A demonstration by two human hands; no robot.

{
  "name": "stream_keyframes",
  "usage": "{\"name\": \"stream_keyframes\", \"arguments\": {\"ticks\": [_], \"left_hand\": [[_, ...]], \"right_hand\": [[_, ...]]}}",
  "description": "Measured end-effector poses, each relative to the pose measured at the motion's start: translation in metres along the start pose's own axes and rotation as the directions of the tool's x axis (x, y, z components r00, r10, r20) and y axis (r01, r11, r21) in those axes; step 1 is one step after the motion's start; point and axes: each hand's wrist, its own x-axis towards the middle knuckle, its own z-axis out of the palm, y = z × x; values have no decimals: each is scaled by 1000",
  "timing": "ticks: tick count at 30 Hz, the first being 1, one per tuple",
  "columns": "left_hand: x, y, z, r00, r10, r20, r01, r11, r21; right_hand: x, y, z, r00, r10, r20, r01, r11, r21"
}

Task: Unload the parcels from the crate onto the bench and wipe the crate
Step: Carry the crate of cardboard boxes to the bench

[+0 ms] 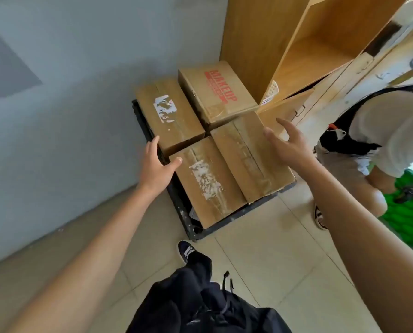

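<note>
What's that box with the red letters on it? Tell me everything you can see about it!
The box with red letters is a brown cardboard parcel, taped shut, with "MAKEUP" printed in red across its top. It lies flat at the far right of four parcels in the black crate, beside the wooden cabinet. Clear tape shines near its front edge. Neither hand touches it.

Four parcels fill the black crate (174,203): near-left parcel (208,186), near-right parcel (251,157), far-left parcel (169,114), far-right parcel (217,90). Sides touch; no finger gap between them. Tops open from above. Narrow gap between the near-left parcel and the crate's left rim, left hand (152,164) over it. Wall (68,104) close on left. Wooden cabinet (296,44) crowds the far-right corner. Second person (380,131) blocks the right side. Tiled floor (260,260) in front is free.
</note>
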Motion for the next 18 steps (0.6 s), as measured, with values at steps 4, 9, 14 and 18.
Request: {"name": "stream_keyframes", "arguments": {"ticks": [4,9,14,18], "left_hand": [[11,-2,10,998,-41,-39,39,999,-30],[14,1,19,994,-57,-95,51,997,-62],[9,-3,25,980,-141,-142,125,985,-120],[5,-1,30,968,-199,-151,172,969,-176]], "right_hand": [[28,4,4,995,55,81,-63,993,101],[68,9,4,982,49,180,-73,989,129],[99,14,5,933,1,359,-89,969,230],[123,19,8,867,-16,497,-134,955,264]]}}
